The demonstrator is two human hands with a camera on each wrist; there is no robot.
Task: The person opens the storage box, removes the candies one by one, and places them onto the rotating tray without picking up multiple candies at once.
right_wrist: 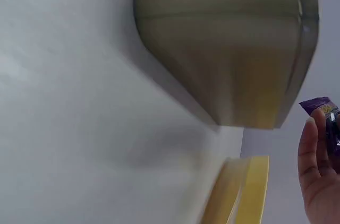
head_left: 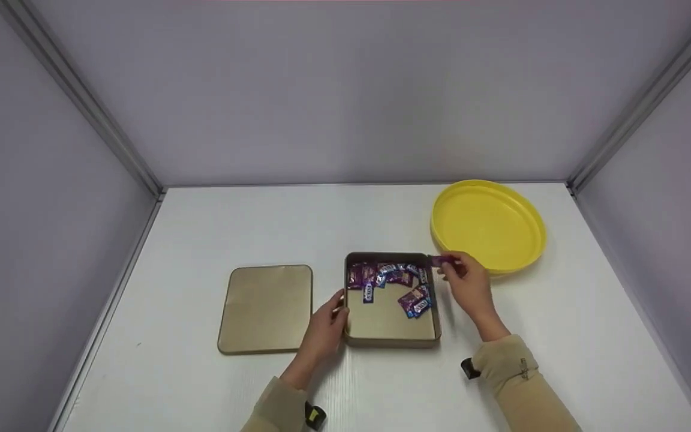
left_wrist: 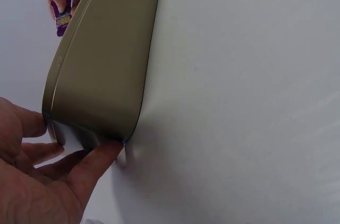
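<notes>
My left hand (head_left: 324, 329) touches the outer left wall of a gold square tin (head_left: 390, 344). In the left wrist view its fingertips and thumb press the tin's side near a corner. Small purple and blue wrapped candies (head_left: 368, 293) lie inside, mostly along the back and right. My right hand (head_left: 470, 289) pinches a purple wrapped candy (head_left: 439, 261) at the tin's back right corner. That candy (right_wrist: 316, 103) appears at the right edge of the right wrist view, partly behind the fingers; whether a second packet is held with it I cannot tell.
A round yellow tray (head_left: 486, 225) stands behind and right of the tin, close to the right hand. Left of the tin lies a flat gold lid (head_left: 267, 309). The white table (head_left: 231, 222) has grey walls at the back and both sides.
</notes>
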